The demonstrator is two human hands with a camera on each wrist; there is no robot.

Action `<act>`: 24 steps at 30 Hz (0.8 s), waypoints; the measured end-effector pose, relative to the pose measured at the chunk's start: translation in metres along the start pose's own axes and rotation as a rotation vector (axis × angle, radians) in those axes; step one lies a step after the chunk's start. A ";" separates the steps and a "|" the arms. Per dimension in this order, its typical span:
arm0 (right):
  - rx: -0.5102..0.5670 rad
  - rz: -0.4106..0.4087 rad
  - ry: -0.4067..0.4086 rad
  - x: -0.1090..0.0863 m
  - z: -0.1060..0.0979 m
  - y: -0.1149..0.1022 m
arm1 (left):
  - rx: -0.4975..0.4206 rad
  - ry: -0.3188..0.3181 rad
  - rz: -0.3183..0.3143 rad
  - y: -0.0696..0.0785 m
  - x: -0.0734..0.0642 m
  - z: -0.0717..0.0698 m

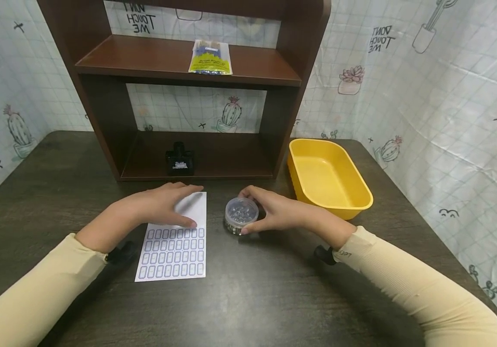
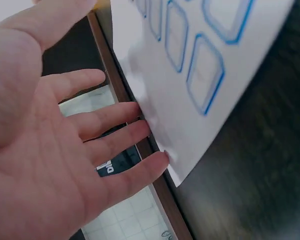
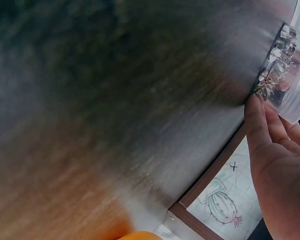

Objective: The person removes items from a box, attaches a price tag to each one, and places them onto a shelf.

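A white sheet of blue-framed sticker labels (image 1: pixel 172 254) lies flat on the dark table. Over its upper part is my left hand (image 1: pixel 160 206), thumb and fingers spread; in the left wrist view the fingertips (image 2: pixel 157 162) come to the sheet's edge. To the right of the sheet stands a small round clear jar (image 1: pixel 241 211) with a translucent lid and small silvery pieces inside. My right hand (image 1: pixel 281 210) grips this jar from its right side, thumb in front and fingers behind. The right wrist view shows fingers (image 3: pixel 259 122) against the jar's side, low near the table.
A brown shelf unit (image 1: pixel 196 177) stands at the back. Its lower level holds a black bottle (image 1: pixel 180 161); a yellow-green packet (image 1: pixel 211 58) lies on the upper shelf. The yellow tub (image 1: pixel 326 173) sits to the right, close behind my right forearm.
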State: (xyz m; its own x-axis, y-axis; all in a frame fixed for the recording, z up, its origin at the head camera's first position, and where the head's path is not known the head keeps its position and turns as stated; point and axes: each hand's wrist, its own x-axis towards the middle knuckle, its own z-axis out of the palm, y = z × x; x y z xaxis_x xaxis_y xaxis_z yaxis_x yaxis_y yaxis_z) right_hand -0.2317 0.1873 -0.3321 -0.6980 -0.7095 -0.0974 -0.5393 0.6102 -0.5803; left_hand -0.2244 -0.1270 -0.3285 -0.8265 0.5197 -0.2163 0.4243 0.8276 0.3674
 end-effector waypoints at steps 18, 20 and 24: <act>-0.021 0.003 -0.005 0.000 0.000 0.001 | 0.052 0.059 -0.038 -0.002 0.009 0.001; -0.021 0.002 -0.005 -0.001 0.000 0.001 | 0.040 0.059 -0.044 -0.003 0.009 0.001; -0.016 0.008 -0.004 -0.002 0.001 0.000 | 0.027 0.063 -0.040 -0.004 0.007 -0.001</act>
State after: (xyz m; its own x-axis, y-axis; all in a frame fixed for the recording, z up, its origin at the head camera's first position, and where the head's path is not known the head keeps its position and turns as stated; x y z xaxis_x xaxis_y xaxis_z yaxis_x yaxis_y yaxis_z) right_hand -0.2303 0.1883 -0.3324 -0.7008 -0.7055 -0.1051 -0.5410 0.6218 -0.5663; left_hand -0.2322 -0.1265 -0.3308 -0.8645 0.4721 -0.1726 0.3992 0.8535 0.3351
